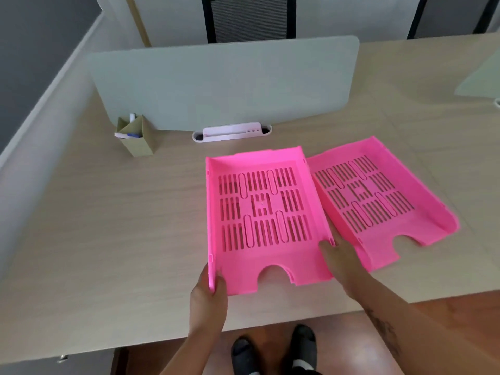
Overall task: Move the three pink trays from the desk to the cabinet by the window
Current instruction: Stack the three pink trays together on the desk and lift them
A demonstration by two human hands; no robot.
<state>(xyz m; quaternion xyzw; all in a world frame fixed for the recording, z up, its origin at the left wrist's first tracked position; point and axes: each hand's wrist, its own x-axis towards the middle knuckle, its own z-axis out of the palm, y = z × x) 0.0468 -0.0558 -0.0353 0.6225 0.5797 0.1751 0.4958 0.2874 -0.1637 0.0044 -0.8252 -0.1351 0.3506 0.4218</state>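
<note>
Two pink slotted trays are in view on the wooden desk. The left pink tray sits near the desk's front edge, its notched end toward me. My left hand grips its front left corner, thumb over the side wall. My right hand holds its right wall near the front, fingers between the two trays. The right pink tray lies flat beside it, turned slightly, touching or overlapping the left tray's right side. A third tray is not visible.
A pale green divider panel stands across the desk behind the trays. A white cable box sits at its base, a cardboard pen holder to the left. A black chair stands beyond. My shoes are on the floor below the desk edge.
</note>
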